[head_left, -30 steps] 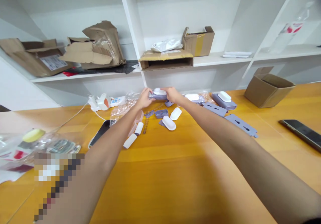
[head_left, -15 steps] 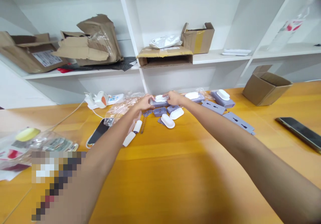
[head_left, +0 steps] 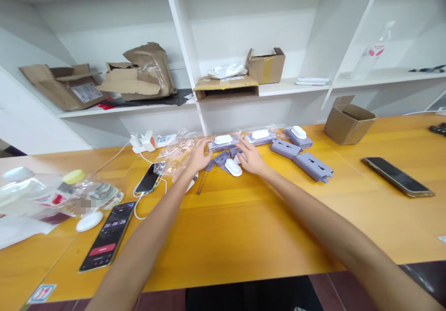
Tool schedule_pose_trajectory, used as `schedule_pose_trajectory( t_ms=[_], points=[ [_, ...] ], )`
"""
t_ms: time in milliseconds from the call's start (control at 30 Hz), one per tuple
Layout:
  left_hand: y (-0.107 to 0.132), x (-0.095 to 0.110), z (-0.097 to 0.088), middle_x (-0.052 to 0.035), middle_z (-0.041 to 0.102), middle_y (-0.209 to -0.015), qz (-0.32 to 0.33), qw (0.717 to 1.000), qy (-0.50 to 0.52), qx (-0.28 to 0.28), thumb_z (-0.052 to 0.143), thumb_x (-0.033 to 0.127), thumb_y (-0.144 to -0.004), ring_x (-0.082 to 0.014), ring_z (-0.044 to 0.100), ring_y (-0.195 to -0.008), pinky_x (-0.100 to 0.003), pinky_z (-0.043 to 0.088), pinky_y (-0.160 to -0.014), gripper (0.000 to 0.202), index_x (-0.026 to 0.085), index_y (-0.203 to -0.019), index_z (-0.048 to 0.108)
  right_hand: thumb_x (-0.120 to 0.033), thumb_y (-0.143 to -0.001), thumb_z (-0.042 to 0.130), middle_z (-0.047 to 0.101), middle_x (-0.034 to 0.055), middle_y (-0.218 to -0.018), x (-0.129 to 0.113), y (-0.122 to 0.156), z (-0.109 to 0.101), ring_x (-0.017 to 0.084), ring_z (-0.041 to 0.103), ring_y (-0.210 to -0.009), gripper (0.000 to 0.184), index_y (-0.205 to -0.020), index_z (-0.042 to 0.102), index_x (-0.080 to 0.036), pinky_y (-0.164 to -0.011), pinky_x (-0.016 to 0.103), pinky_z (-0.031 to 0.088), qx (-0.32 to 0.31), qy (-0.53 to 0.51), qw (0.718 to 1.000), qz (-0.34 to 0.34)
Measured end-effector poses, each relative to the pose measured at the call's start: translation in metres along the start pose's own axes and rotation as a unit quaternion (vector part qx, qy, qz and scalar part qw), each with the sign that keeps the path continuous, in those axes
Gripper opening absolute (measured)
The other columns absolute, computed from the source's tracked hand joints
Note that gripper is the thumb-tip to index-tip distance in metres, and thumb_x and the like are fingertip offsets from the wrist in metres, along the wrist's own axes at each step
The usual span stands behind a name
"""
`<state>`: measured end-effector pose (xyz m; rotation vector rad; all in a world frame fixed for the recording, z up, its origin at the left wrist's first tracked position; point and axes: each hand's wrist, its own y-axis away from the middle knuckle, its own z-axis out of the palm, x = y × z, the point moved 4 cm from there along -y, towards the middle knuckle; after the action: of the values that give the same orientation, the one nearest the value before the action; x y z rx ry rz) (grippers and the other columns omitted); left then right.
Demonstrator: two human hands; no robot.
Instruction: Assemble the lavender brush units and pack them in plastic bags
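At the back of the table, my left hand is beside the left end of a grey-purple housing with a white oval piece on top. Its fingers are loosely bent and apart, with nothing seen in them. My right hand is open, fingers spread, over small loose parts. One white oval cap there is partly covered by its fingers. Between my hands lie another white oval cap and a small purple cup-shaped part. A coil spring is below my left hand.
Two more purple housings with white tops, one near and one farther right, line the back. Slotted purple shells lie before them. A phone and carton are at right; a timer phone and bottles at left.
Both hands have come off the housing with the white oval piece, and my right hand has moved down over the loose caps. The camera view has shifted, showing the table's front edge.
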<state>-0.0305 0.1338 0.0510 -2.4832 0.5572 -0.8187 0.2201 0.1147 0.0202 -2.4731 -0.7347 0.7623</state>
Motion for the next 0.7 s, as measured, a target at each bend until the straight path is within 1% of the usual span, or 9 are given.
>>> schedule_pose_trajectory(
  t_ms=[67,133,167,233,333,400,467,567,700],
  points=[
    [0.032,0.021,-0.001,-0.0120,0.063,-0.134,0.001,0.999,0.010,0.039,0.057,0.020,-0.087,-0.0289,0.058,-0.131,-0.050,0.042,-0.119,0.037,0.021,-0.124,0.060,-0.032,-0.103,0.046,0.045,0.0150,-0.164,0.007,0.033,-0.012,0.030,0.035,-0.157,0.049,-0.149,0.057,-0.018,-0.128,0.054,0.031,0.039,0.003,0.999,0.018],
    [0.066,0.043,0.006,-0.0116,0.065,-0.129,-0.013,0.998,0.015,0.052,0.056,0.021,-0.089,-0.0282,0.061,-0.126,-0.050,0.047,-0.115,0.031,0.021,-0.120,0.061,-0.034,-0.100,0.049,0.049,0.0178,-0.160,0.016,0.063,-0.019,0.034,0.035,-0.156,0.051,-0.148,0.057,-0.017,-0.127,0.057,0.032,0.039,0.011,0.998,0.043],
    [0.081,0.055,0.011,-0.0114,0.066,-0.128,-0.010,0.999,0.006,0.046,0.056,0.021,-0.090,-0.0286,0.060,-0.127,-0.050,0.046,-0.115,0.030,0.022,-0.120,0.062,-0.035,-0.099,0.052,0.050,0.0180,-0.160,0.020,0.075,-0.021,0.035,0.036,-0.155,0.053,-0.149,0.056,-0.017,-0.126,0.059,0.033,0.032,0.016,0.997,0.062],
    [0.101,0.081,0.024,-0.0105,0.064,-0.135,0.039,0.999,-0.017,0.001,0.059,0.022,-0.091,-0.0293,0.056,-0.133,-0.052,0.043,-0.119,0.030,0.024,-0.121,0.064,-0.035,-0.096,0.055,0.049,0.0173,-0.160,0.024,0.089,-0.022,0.037,0.037,-0.155,0.057,-0.151,0.054,-0.018,-0.126,0.060,0.032,0.005,0.026,0.997,0.068],
    [0.108,0.109,0.035,-0.0098,0.057,-0.149,0.103,0.991,-0.060,-0.061,0.059,0.023,-0.092,-0.0323,0.043,-0.148,-0.056,0.034,-0.125,0.033,0.025,-0.124,0.066,-0.035,-0.096,0.055,0.050,0.0184,-0.159,0.021,0.091,-0.017,0.038,0.040,-0.152,0.059,-0.152,0.053,-0.016,-0.125,0.058,0.035,-0.055,0.042,0.997,0.042],
    [0.103,0.112,0.033,-0.0103,0.056,-0.150,0.090,0.992,-0.068,-0.056,0.060,0.023,-0.091,-0.0339,0.042,-0.149,-0.058,0.032,-0.125,0.034,0.025,-0.124,0.067,-0.035,-0.097,0.053,0.057,0.0178,-0.153,0.019,0.087,-0.015,0.036,0.050,-0.145,0.057,-0.151,0.055,-0.016,-0.122,0.056,0.039,-0.081,0.046,0.995,0.040],
    [0.099,0.106,0.029,-0.0105,0.058,-0.147,0.066,0.994,-0.075,-0.048,0.060,0.024,-0.091,-0.0346,0.044,-0.146,-0.059,0.034,-0.123,0.034,0.024,-0.124,0.067,-0.036,-0.098,0.053,0.061,0.0172,-0.149,0.020,0.084,-0.014,0.035,0.056,-0.139,0.052,-0.146,0.060,-0.017,-0.120,0.055,0.041,-0.105,0.052,0.992,0.045],
    [0.098,0.089,0.027,-0.0106,0.062,-0.140,0.044,0.993,-0.075,-0.079,0.061,0.025,-0.091,-0.0339,0.053,-0.135,-0.056,0.041,-0.118,0.033,0.024,-0.123,0.067,-0.039,-0.099,0.055,0.062,0.0178,-0.149,0.022,0.082,-0.014,0.036,0.055,-0.142,0.048,-0.140,0.066,-0.016,-0.121,0.053,0.041,-0.135,0.059,0.988,0.040],
    [0.098,0.075,0.030,-0.0093,0.067,-0.131,0.046,0.991,-0.033,-0.119,0.058,0.027,-0.093,-0.0296,0.062,-0.126,-0.048,0.047,-0.115,0.032,0.023,-0.124,0.065,-0.040,-0.100,0.056,0.062,0.0176,-0.149,0.025,0.082,-0.017,0.035,0.055,-0.142,0.048,-0.138,0.069,-0.016,-0.122,0.051,0.040,-0.136,0.058,0.989,0.024]
  ],
)
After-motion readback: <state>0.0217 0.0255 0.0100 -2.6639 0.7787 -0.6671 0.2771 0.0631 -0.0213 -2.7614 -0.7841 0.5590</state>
